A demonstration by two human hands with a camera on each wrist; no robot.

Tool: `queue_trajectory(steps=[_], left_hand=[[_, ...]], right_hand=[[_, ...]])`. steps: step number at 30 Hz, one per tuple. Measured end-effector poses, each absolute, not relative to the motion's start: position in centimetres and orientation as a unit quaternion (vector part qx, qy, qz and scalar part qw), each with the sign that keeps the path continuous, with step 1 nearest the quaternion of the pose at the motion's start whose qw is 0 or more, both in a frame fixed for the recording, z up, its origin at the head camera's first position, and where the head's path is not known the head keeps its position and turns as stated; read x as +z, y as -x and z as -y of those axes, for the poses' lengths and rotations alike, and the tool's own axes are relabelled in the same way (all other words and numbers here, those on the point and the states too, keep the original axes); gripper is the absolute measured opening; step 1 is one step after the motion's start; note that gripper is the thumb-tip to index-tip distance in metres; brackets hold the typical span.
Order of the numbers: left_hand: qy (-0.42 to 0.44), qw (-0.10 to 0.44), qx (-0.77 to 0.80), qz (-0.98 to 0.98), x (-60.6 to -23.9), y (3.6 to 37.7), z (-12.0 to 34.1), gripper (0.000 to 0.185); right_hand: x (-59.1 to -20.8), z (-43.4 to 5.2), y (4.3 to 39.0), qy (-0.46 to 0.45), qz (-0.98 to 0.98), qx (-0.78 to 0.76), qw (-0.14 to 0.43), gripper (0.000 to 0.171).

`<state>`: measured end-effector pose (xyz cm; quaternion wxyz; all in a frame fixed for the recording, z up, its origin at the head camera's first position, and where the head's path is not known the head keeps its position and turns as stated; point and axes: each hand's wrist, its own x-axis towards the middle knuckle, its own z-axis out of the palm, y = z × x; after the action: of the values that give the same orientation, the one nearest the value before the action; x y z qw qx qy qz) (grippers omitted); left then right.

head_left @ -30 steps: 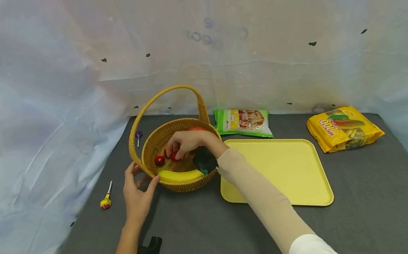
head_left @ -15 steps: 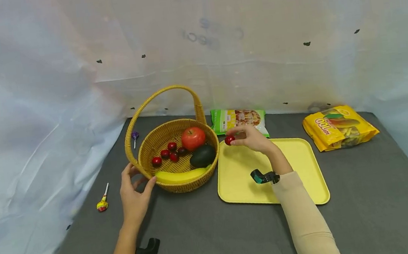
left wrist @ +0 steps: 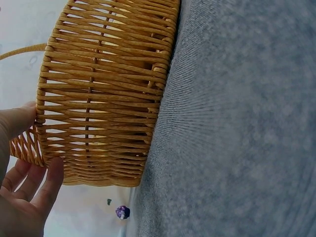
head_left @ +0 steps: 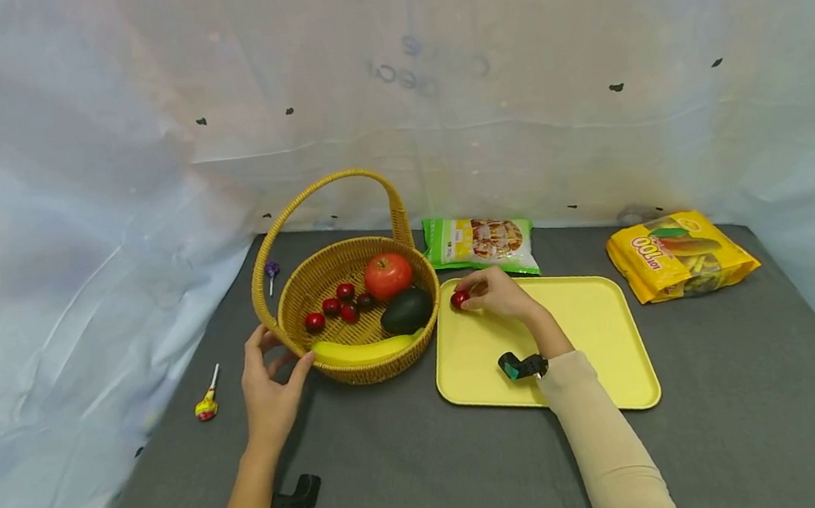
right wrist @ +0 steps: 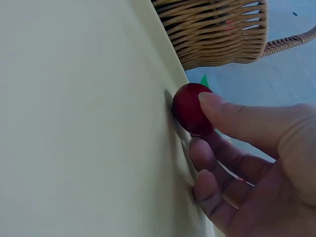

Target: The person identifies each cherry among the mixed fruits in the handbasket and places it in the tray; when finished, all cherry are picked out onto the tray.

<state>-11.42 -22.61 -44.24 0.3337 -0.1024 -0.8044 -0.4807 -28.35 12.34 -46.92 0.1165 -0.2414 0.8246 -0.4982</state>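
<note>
R hand (head_left: 500,294) pinches cherry (head_left: 460,299) at tray's (head_left: 598,333) far-left corner. L hand (head_left: 269,383), fingers spread, touches basket (head_left: 292,301) w/ apple (head_left: 388,275), avocado (head_left: 406,311), banana (head_left: 361,350), cherries (head_left: 338,305).

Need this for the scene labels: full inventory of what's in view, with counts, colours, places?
basket: 1, tan wicker with arched handle, left of the tray
apple: 1, red, in the basket, far side
avocado: 1, dark green, in the basket, right side
banana: 1, yellow, in the basket along the near rim
small red fruits: 4, red, on the basket floor
held red fruit: 1, red, at the tray's far left corner
tray: 1, yellow, centre of the grey mat
green snack bag: 1, behind the tray
yellow snack bag: 1, far right
lollipops: 2, one purple behind the basket, one yellow-red at left
left hand: touches the basket's near wall
right hand: pinches the held red fruit
</note>
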Motion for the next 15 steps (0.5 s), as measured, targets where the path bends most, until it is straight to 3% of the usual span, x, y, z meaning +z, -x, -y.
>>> queue_trajectory(steps=[8, 15], left_hand=[[0.101, 0.333, -0.482, 0.804, -44.2, 11.3, 22.7, 0.072], [0.110, 0.335, -0.482, 0.802, -44.2, 11.5, 22.7, 0.072]], right_hand=[[-47.9, -12.4, 28.9, 0.249, -0.824, -0.496, 0.116, 0.030], [-46.2, -12.8, 28.6, 0.227, -0.841, -0.479, 0.110, 0.031]])
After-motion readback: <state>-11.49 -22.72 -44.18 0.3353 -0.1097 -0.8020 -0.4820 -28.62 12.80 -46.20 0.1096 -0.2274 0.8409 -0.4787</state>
